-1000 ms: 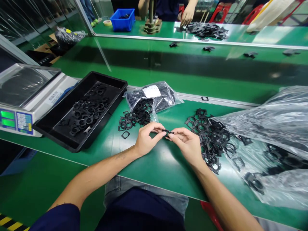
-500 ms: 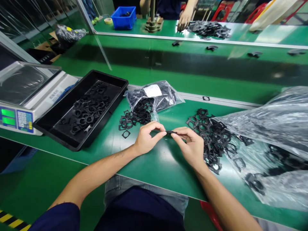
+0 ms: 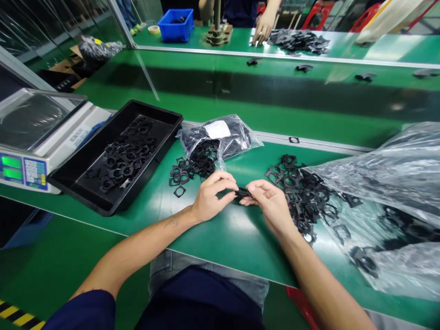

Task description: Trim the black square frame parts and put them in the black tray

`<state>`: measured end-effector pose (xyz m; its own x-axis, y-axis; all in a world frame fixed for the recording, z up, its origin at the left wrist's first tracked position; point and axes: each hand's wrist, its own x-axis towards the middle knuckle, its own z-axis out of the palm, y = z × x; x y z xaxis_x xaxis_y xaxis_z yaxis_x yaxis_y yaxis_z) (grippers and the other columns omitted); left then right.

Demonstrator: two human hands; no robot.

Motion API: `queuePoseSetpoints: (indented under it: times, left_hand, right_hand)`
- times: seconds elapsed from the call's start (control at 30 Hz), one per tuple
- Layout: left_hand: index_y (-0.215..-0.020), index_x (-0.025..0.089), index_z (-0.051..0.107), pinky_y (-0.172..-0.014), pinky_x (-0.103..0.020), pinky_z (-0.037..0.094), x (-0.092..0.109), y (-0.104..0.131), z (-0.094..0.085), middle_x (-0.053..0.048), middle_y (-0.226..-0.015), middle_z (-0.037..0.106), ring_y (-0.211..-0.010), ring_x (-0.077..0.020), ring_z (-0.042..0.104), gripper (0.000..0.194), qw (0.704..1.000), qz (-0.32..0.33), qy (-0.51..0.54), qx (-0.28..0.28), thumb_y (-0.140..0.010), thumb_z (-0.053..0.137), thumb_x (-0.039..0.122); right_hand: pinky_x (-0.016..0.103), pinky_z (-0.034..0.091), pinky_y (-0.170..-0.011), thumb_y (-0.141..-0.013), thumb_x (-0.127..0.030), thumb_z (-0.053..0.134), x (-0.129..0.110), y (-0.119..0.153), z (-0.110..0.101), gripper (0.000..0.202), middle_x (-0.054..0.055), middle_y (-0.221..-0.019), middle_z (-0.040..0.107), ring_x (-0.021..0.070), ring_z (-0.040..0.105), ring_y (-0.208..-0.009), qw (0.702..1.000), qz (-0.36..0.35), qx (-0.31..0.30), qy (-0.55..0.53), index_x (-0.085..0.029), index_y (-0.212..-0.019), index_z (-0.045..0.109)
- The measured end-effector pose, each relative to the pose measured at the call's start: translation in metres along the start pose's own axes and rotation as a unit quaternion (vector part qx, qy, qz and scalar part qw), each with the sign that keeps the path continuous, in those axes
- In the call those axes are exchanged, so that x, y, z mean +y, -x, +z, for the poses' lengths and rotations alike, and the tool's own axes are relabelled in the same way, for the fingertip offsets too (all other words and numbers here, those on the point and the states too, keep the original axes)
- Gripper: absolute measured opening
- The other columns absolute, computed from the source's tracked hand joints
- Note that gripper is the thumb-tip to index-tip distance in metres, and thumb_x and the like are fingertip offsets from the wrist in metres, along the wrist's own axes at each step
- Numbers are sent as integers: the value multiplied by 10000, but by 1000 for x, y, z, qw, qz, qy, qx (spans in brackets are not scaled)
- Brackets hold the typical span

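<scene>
A small black part (image 3: pixel 243 192) is held between my two hands above the green table (image 3: pixel 213 238). My left hand (image 3: pixel 213 196) pinches its left end with thumb and fingers. On its right side, the fingertips of my right hand (image 3: pixel 270 201) close on the same part. Just right of my right hand lies a loose pile of black ring-shaped parts (image 3: pixel 304 192). Behind my left hand, a smaller pile of thin black frames (image 3: pixel 202 165) spills from a clear bag (image 3: pixel 237 135) with a white label. One frame (image 3: pixel 179 191) lies apart.
A black tray (image 3: pixel 165 120) of parts stands at left beside a scale (image 3: pixel 51 151). A large plastic bag (image 3: pixel 385 174) covers the right. Beyond the metal rail, spaced black pieces (image 3: pixel 304 68) lie on a green surface. Across it, a person's hand (image 3: pixel 264 28) touches another pile.
My right hand has rolled over, its fingers now coming round the black part, which shows more of its face. My left fingers have shifted slightly. The far person's hand has moved slightly left.
</scene>
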<state>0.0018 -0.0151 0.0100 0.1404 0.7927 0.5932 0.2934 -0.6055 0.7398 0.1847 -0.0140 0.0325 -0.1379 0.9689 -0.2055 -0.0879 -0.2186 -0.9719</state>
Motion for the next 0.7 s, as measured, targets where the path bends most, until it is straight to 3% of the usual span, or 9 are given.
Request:
queuePoseSetpoints:
  times: [0.1, 0.2, 0.43, 0.6, 0.7]
  left_hand:
    - [-852, 189, 687, -786, -314, 527, -1, -1, -1, -46, -847, 692, -824, -164, 644, 65, 1000, -21, 13, 2, -897, 669, 233]
    - [-833, 184, 678, -715, -280, 507, -1, -2, -1, -26, -782, 677, -743, -143, 621, 83, 999, -49, 20, -1, -891, 683, 244]
    - [-806, 181, 661, -683, -260, 498, 0, -2, 1, -10, -748, 667, -699, -131, 616, 129, 996, -78, 40, 4, -879, 699, 279]
    - [-777, 190, 666, -656, -261, 482, 0, -2, -1, -13, -728, 663, -686, -133, 600, 137, 998, -47, 33, -20, -893, 677, 262]
    - [-789, 190, 669, -674, -267, 506, 0, -1, 0, -15, -742, 673, -697, -137, 616, 134, 996, -74, 48, -10, -881, 691, 285]
  right_hand:
    - [314, 606, -729, -812, -400, 762, 0, 3, 1, 196, 40, -857, 704, 193, 699, -802, 985, -127, 38, 109, -222, -845, 688]
    - [346, 590, -834, -815, -299, 741, -1, 6, 2, 106, 51, -962, 683, 211, 665, -916, 965, -199, 12, 169, -240, -888, 692]
    - [307, 569, -695, -822, -327, 741, 1, 7, 3, 125, 34, -877, 636, 185, 624, -782, 971, -179, -4, 156, -238, -820, 654]
    - [317, 514, -642, -842, -327, 725, -1, 7, 1, 173, 43, -827, 632, 192, 601, -760, 957, -220, -1, 188, -239, -724, 634]
    - [318, 517, -618, -823, -396, 756, -3, 8, 3, 219, 49, -838, 638, 190, 596, -737, 965, -198, 2, 172, -240, -728, 635]
